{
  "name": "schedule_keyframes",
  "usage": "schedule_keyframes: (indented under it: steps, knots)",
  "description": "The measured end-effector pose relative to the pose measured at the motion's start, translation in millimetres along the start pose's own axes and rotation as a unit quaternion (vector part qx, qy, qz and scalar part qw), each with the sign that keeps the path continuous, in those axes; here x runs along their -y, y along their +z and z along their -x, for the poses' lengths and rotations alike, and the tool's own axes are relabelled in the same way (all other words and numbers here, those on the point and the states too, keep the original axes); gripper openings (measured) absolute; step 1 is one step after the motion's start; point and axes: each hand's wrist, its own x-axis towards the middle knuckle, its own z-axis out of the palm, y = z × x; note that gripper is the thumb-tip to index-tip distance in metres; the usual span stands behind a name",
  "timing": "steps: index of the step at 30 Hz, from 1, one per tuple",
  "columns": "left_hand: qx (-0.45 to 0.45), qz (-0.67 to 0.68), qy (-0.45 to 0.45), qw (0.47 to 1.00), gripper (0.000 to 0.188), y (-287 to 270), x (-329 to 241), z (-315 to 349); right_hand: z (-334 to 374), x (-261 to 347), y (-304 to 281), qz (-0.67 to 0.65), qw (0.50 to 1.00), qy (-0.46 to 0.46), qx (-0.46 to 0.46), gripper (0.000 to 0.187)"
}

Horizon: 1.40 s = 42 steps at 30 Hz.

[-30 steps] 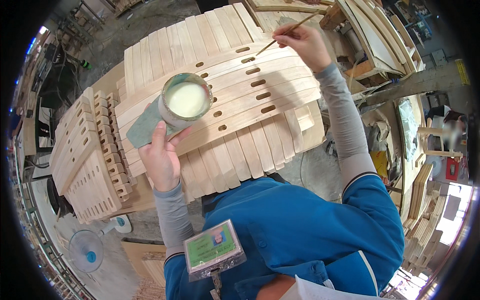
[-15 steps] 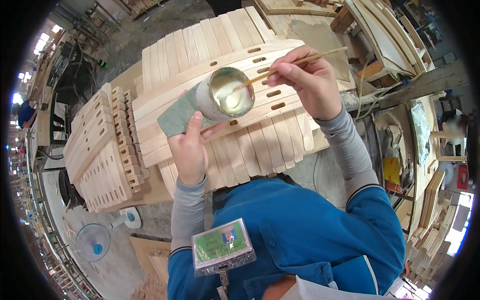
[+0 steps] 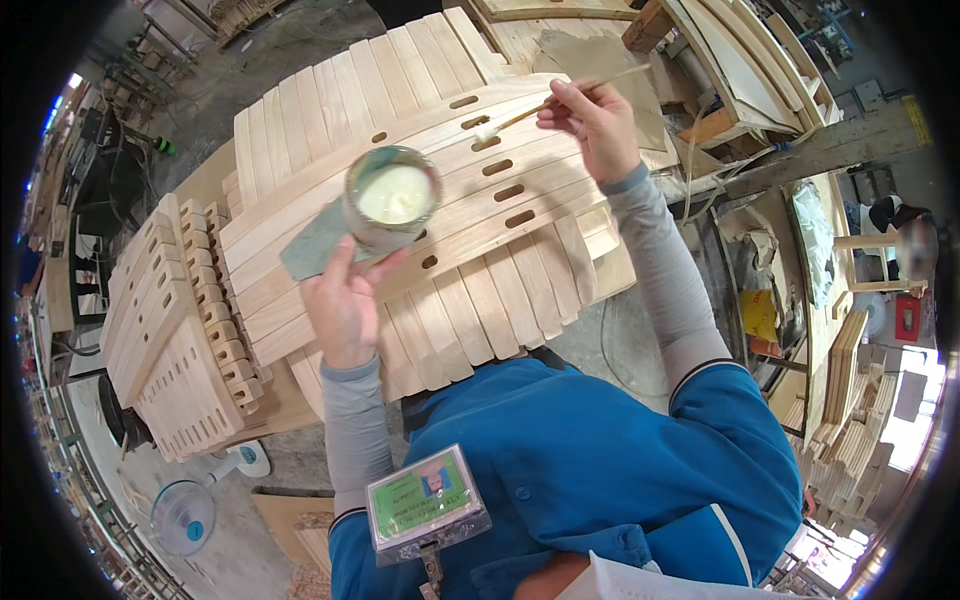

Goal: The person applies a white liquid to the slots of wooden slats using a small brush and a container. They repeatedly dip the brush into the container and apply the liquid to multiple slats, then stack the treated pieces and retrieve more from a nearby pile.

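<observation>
Workshop floor (image 3: 230,75), grey and littered, is seen around a counter (image 3: 285,405) on which pale wooden boards (image 3: 320,195) are laid side by side, beneath and beyond both hands. Just above the left hand (image 3: 345,305), a round cup (image 3: 392,228) of creamy white liquid (image 3: 395,195) is held in its grip, mouth upward. To the upper left of that hand, a flat grey-green piece (image 3: 310,245) is seen beside the cup. By the right hand (image 3: 595,125), a thin stick (image 3: 520,118) is pinched between thumb and fingers. Its whitened tip is pointed down and left from the hand, at the slots in the boards; whether wood is touched cannot be told. Left of the left hand, more slotted pieces (image 3: 150,300) are stacked. Below it, a green-and-white badge (image 3: 425,495) is worn over a blue shirt (image 3: 600,460).
</observation>
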Motion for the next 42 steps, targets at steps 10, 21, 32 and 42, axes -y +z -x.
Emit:
schedule_keyframes:
  steps: [10,21,32,42]
  knots:
    - [-0.041,-0.002,0.026,0.999,0.033,-25.1,-7.9,-0.4,-19.7,-33.2,30.9,0.395,0.902,-0.111,0.136,0.016]
    - [-0.054,-0.026,0.038,0.998,0.035,-29.8,-14.7,7.8,-26.4,-13.9,22.9,0.503,0.830,-0.186,0.154,0.018]
    - [-0.015,-0.055,0.050,0.997,0.039,-10.0,-10.8,10.1,-14.9,7.0,3.8,0.406,0.894,-0.119,0.148,0.012]
    - [0.023,-0.097,0.072,0.992,0.041,19.9,-15.4,24.4,59.6,49.5,61.4,0.199,0.939,-0.130,0.247,0.010]
